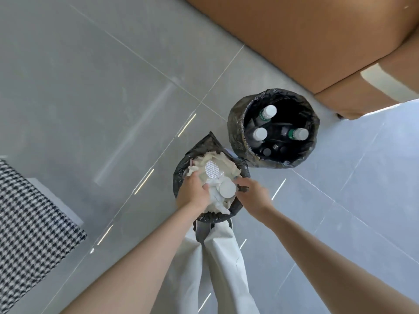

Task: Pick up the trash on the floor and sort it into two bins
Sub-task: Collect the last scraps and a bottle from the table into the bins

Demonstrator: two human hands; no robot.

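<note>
Two round bins lined with black bags stand on the grey tiled floor. The near bin (pixel 181 175) is heaped with crumpled paper tissues (pixel 217 162), a patterned foil lid and a white round cup (pixel 227 189). My left hand (pixel 195 191) presses down on the paper at the bin's left side. My right hand (pixel 251 194) is at the bin's right rim, fingers curled by the white cup and the bag's edge; what it grips cannot be told. The far bin (pixel 235 123) holds several plastic bottles (pixel 267 113) with white caps.
A tan sofa (pixel 306 41) runs along the upper right, just behind the far bin. A black-and-white houndstooth rug (pixel 29 223) lies at the left edge. My white trousers (pixel 217 257) are right below the near bin. Grey tiles spread to the left and right.
</note>
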